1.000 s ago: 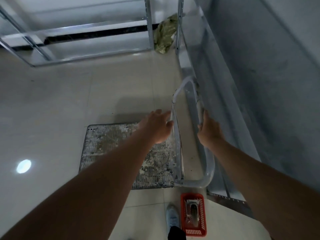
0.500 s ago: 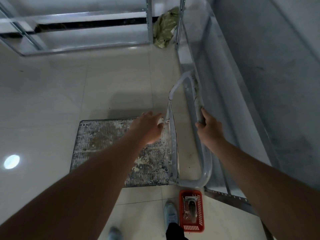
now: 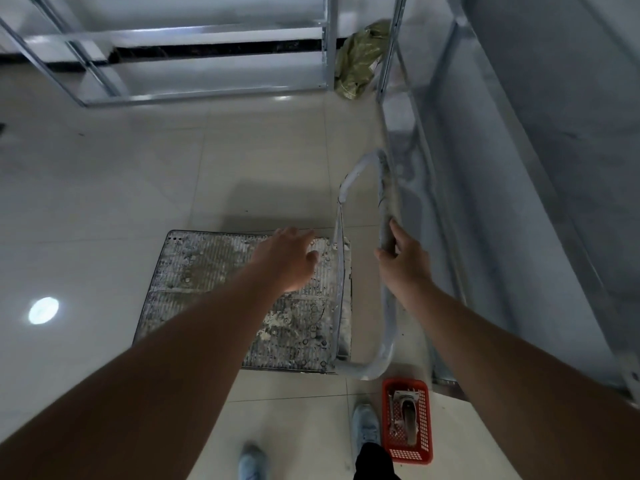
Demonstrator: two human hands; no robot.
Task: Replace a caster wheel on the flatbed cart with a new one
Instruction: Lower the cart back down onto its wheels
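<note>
My right hand (image 3: pixel 405 261) is curled round the top bar of the pale grey tubular steel handle (image 3: pixel 385 216) of the cart, thumb on the near side. My left hand (image 3: pixel 289 259) hangs spread and relaxed over the deck, holding nothing; whether its fingertips touch the surface I cannot tell.

Below it lies the flatbed cart with a ribbed deck spattered in dried white plaster (image 3: pixel 214 271), flat on the glossy pale tiled floor (image 3: pixel 138 168), its handle end toward the tall galvanised metal shelving frame (image 3: pixel 433 168) on my right. The casters are underneath and hidden, so I judge the cart must be tipped or turned over before anything else.

Just past the cart's near right corner, beside my pale blue shoe (image 3: pixel 365 427), sits a small red perforated plastic basket (image 3: pixel 408 420) holding the new caster wheel with its metal mounting plate (image 3: pixel 406 410) and what look like small metal pieces, too small to name.

The cart looks stiff and moderately heavy; the crusted deck should be gritty rather than slippery. I would keep the handle as a lever and take the deck's long edge with the left hand, lifting slowly so the handle does not scrape the shelving. A crumpled olive-green bag (image 3: pixel 358 60) lies by the far shelf post.
</note>
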